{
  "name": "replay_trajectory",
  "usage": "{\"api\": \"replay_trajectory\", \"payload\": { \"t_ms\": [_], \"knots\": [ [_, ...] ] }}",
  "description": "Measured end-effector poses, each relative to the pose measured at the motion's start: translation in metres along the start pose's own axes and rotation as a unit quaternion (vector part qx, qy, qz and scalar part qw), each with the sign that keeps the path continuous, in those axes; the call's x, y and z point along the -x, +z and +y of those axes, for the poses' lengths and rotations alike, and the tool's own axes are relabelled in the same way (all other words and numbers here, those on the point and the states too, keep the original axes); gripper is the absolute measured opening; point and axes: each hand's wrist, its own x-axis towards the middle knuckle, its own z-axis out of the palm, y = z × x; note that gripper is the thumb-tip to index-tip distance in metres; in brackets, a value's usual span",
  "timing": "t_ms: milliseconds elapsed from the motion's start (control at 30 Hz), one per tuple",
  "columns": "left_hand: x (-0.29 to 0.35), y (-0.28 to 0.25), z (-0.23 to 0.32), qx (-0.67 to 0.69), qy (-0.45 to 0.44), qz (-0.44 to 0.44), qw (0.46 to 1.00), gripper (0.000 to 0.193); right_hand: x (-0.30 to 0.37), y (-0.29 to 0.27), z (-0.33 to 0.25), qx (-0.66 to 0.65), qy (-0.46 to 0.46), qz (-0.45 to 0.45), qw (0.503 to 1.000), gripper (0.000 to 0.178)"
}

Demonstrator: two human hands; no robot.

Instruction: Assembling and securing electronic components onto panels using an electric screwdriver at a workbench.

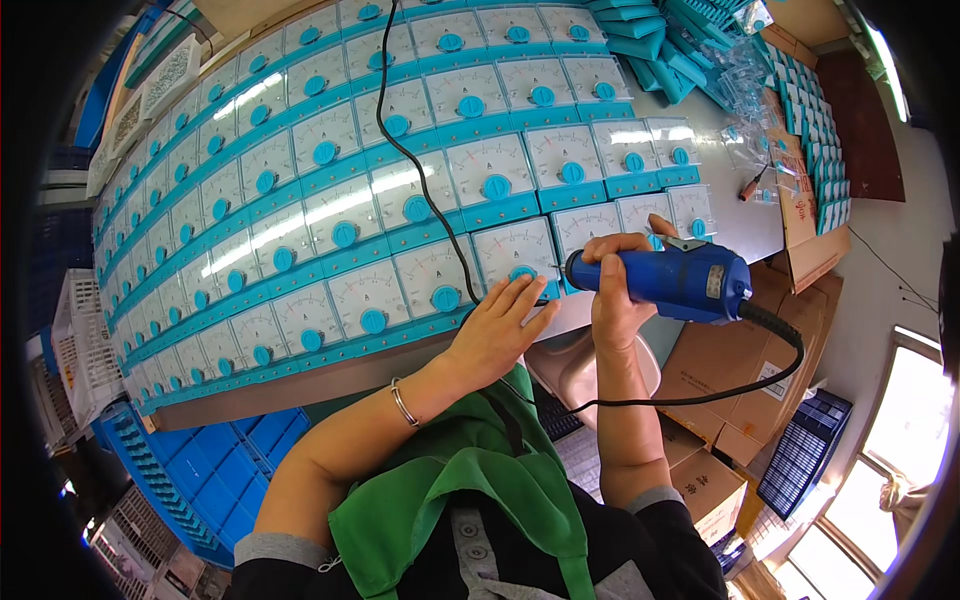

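My right hand (618, 290) grips a blue electric screwdriver (690, 283), held level with its bit pointing left. The bit's tip lies close to the lower right corner of an ammeter (508, 247) in the front row; whether it touches a screw I cannot tell. My left hand (505, 318) lies on that same meter's lower edge, fingers stretched out beside its round teal knob (523, 272). A silver bracelet (403, 401) circles the left wrist. Several rows of matching meters with white dials and teal bases cover the table.
A black cable (408, 150) runs across the meters, and the screwdriver's cord (790, 350) loops below my right arm. Teal housings (650, 45) and transparent covers (735, 85) pile up at the back right. Cardboard boxes (730, 350) stand at right, blue crates (215, 465) at lower left.
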Motion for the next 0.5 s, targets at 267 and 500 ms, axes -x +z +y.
{"api": "replay_trajectory", "payload": {
  "t_ms": [267,500],
  "knots": [
    [0.0,0.002,-0.002,0.009,-0.003,0.018,1.0,0.053,0.007,0.008,0.005,-0.012,-0.023,-0.026,0.999,0.039],
    [0.004,0.004,-0.003,0.002,0.01,0.037,0.999,0.049,-0.001,0.03,-0.022,-0.078,-0.012,-0.038,0.996,0.047]
  ]
}}
